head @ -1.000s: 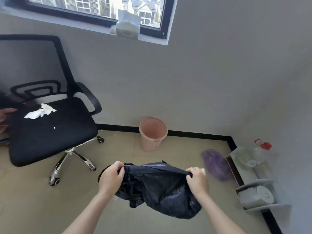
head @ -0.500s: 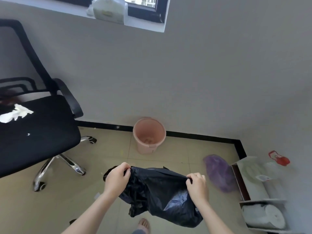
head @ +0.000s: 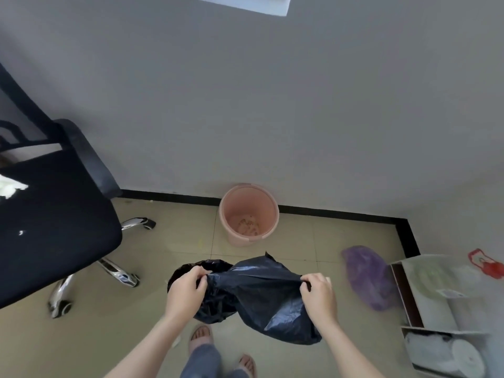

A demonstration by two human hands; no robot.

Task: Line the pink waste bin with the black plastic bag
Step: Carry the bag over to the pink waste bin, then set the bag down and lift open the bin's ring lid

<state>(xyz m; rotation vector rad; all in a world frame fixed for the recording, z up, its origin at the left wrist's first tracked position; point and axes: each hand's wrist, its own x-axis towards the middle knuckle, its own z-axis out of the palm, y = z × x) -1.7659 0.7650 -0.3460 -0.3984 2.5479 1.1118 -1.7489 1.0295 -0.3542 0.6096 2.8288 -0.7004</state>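
The fingers of the left hand are curled in tight, thumb against forefinger, pinching a fold of the black plastic bag at its upper edge. The right hand does the same at the far side: its fingers are pressed together over the rim of the plastic, knuckles up, gripping a bunched bit of it. Between the two grips the top edge of the bag is pulled into a taut line, and the rest hangs in a crumpled, shiny sack below and toward 5 o'clock of the left hand. A loose flap of it bulges out behind the left hand at about 10 o'clock.

The pink waste bin stands upright on the tiled floor against the black skirting of the grey wall, at 12 o'clock from the hands and clearly apart from the bag. It has no liner; some pale scraps lie in its bottom.

At 9 o'clock from the bin sits a black office chair with chrome legs and a bit of white tissue on the seat. At 3 o'clock from the right hand a crumpled purple bag lies on the floor beside a white shelf unit. The person's sandalled feet show directly below the bag.
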